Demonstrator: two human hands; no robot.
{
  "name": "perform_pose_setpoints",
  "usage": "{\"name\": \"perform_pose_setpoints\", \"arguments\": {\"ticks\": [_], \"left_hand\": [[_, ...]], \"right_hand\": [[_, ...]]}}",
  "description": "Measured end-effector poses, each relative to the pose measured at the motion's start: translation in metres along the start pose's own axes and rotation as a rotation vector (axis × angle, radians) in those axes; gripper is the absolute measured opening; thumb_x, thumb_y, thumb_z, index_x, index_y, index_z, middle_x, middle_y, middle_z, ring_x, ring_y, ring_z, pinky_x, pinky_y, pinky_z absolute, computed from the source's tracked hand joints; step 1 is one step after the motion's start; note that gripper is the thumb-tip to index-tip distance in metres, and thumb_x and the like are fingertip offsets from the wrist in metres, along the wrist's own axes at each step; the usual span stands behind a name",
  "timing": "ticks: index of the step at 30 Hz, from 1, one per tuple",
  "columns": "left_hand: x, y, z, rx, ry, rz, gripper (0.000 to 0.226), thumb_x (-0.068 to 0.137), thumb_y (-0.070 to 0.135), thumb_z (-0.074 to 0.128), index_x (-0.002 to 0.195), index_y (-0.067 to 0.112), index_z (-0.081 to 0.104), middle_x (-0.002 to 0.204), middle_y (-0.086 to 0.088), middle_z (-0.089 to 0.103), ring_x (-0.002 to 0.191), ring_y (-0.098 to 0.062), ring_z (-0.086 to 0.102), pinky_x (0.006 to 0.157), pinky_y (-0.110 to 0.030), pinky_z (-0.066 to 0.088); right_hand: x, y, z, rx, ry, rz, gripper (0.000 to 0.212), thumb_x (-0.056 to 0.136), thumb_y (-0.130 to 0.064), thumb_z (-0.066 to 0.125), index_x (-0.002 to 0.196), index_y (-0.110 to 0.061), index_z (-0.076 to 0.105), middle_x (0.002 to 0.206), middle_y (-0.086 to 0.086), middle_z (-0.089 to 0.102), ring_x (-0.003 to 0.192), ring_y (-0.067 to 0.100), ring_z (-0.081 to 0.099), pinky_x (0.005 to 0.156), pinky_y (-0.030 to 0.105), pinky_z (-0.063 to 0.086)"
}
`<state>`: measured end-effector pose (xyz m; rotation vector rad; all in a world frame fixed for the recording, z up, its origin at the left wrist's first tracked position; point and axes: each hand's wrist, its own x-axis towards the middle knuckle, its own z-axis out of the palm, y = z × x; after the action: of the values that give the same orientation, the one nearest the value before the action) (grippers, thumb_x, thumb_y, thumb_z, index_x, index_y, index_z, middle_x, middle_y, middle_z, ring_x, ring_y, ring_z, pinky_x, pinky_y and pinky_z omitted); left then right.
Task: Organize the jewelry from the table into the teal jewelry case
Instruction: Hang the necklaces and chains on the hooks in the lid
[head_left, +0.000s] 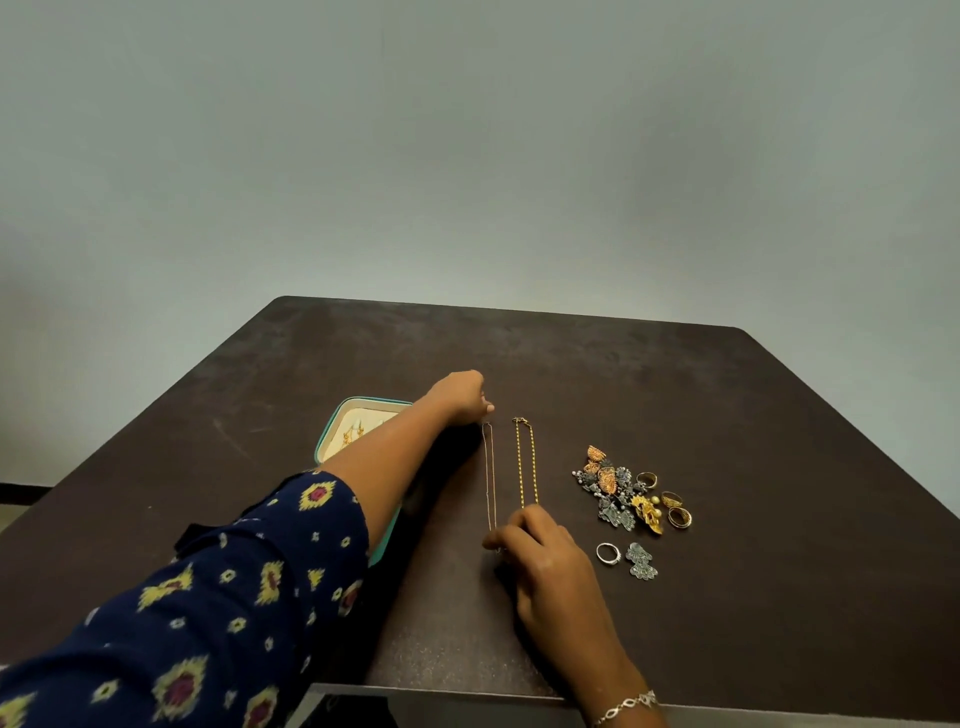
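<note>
Pinching the thin silver chain (489, 478) at both ends, you have it stretched in a straight line on the dark table (675, 395): your left hand (464, 397) grips the far end, your right hand (535, 545) the near end. Item: fine chain, very light, limp, apt to kink or tangle if slackened; hold by the ends as now and lower it in a loose fold. Item: gold chain (526, 462), doubled, lying just to its right, untouched. Item: heap of earrings and rings (628, 493) further right, with a silver ring (608, 553) and a filigree earring (641, 562) nearer you. Item: teal jewelry case (332, 431), open at left, largely behind your left forearm, gold earrings (353, 434) already on its cream lining.
</note>
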<state>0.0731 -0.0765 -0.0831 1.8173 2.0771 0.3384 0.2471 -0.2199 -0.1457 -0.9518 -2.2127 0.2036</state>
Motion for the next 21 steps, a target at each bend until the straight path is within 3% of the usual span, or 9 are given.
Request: {"name": "perform_pose_setpoints", "arguments": {"ticks": [2, 4, 8, 12, 15, 21], "left_hand": [[-0.007, -0.001, -0.006, -0.172, 0.029, 0.019, 0.024, 0.093, 0.017, 0.052, 0.073, 0.005, 0.051, 0.096, -0.021, 0.063, 0.081, -0.027, 0.057, 0.073, -0.033, 0.044], [-0.016, 0.0, -0.012, -0.398, 0.029, 0.049, 0.027, 0.094, 0.011, 0.051, 0.067, 0.008, 0.048, 0.079, -0.014, 0.06, 0.065, -0.018, 0.052, 0.062, -0.029, 0.045], [-0.036, 0.004, -0.025, -0.701, 0.028, 0.114, 0.024, 0.09, 0.0, 0.053, 0.069, 0.01, 0.046, 0.068, -0.008, 0.056, 0.059, -0.014, 0.052, 0.053, -0.023, 0.045], [-0.056, 0.007, -0.035, -0.756, 0.039, 0.214, 0.02, 0.086, -0.006, 0.056, 0.074, 0.01, 0.05, 0.068, -0.007, 0.056, 0.06, -0.012, 0.054, 0.051, -0.02, 0.045], [-0.069, 0.008, -0.041, -0.767, 0.042, 0.257, 0.02, 0.087, -0.007, 0.053, 0.079, 0.011, 0.052, 0.07, -0.005, 0.057, 0.06, -0.009, 0.061, 0.053, -0.021, 0.047], [-0.095, 0.009, -0.045, -0.791, 0.055, 0.308, 0.018, 0.09, -0.006, 0.048, 0.086, 0.012, 0.052, 0.072, -0.005, 0.06, 0.063, -0.012, 0.063, 0.056, -0.024, 0.048]], "right_hand": [[0.001, 0.0, 0.0, 0.016, 0.0, -0.009, 0.025, 0.069, -0.003, 0.055, 0.086, -0.021, 0.058, 0.084, -0.006, 0.053, 0.068, 0.015, 0.053, 0.055, 0.022, 0.042], [0.002, 0.001, 0.0, 0.02, 0.011, -0.025, 0.027, 0.067, 0.0, 0.056, 0.086, -0.02, 0.057, 0.085, -0.005, 0.053, 0.071, 0.015, 0.053, 0.055, 0.024, 0.044], [0.001, -0.001, -0.002, 0.035, 0.04, -0.052, 0.03, 0.063, 0.003, 0.056, 0.084, -0.018, 0.058, 0.084, -0.005, 0.054, 0.075, 0.008, 0.048, 0.06, 0.016, 0.039], [0.0, -0.004, -0.004, 0.088, 0.075, -0.047, 0.029, 0.065, 0.006, 0.048, 0.08, -0.016, 0.061, 0.083, -0.004, 0.057, 0.078, 0.004, 0.048, 0.066, 0.008, 0.037], [0.005, -0.009, -0.009, 0.182, 0.093, 0.023, 0.028, 0.071, -0.004, 0.038, 0.079, -0.018, 0.061, 0.084, -0.006, 0.057, 0.079, 0.001, 0.049, 0.069, 0.004, 0.035], [0.033, -0.024, -0.033, 0.214, 0.165, 0.015, 0.023, 0.072, 0.002, 0.052, 0.079, -0.014, 0.066, 0.081, -0.004, 0.061, 0.077, 0.005, 0.054, 0.069, 0.009, 0.04]]}}
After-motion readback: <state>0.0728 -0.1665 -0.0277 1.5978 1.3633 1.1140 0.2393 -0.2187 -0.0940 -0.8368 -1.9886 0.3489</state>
